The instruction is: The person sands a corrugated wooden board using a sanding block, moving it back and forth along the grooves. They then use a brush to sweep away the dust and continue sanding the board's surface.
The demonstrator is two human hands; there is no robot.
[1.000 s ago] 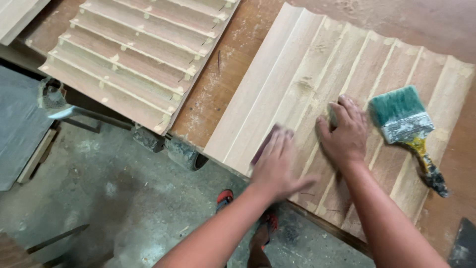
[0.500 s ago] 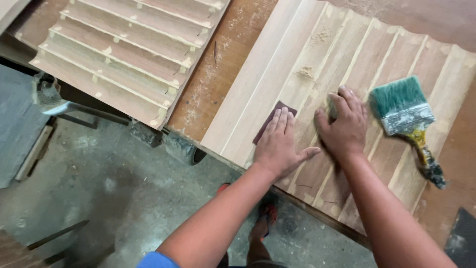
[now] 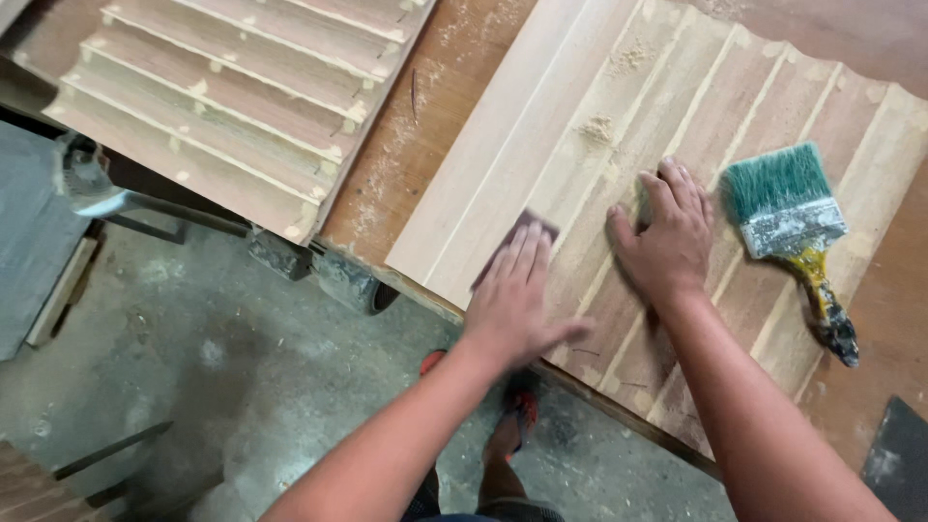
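My left hand (image 3: 512, 295) lies flat, fingers together, pressing a dark reddish piece of sandpaper (image 3: 517, 232) onto a pale fluted wooden panel (image 3: 599, 87) near its front edge; the hand is motion-blurred. My right hand (image 3: 667, 237) rests palm-down on the same panel, a little to the right, fingers bent over a ridge. Whether anything is under that hand is not visible. A paintbrush (image 3: 788, 217) with teal bristles and a yellow paint-stained handle lies on the panel just right of my right hand.
A second ribbed panel (image 3: 242, 87) with filler spots lies at the upper left on the brown workbench (image 3: 425, 116). Sawdust piles (image 3: 599, 128) sit on the panel. Below is a concrete floor (image 3: 193, 367), my foot in a red sandal (image 3: 517, 416), and a metal stand (image 3: 106, 198).
My left hand slid the sandpaper up the panel and has now pulled it back toward the front edge. The right hand and brush stayed put; the view shifted slightly.
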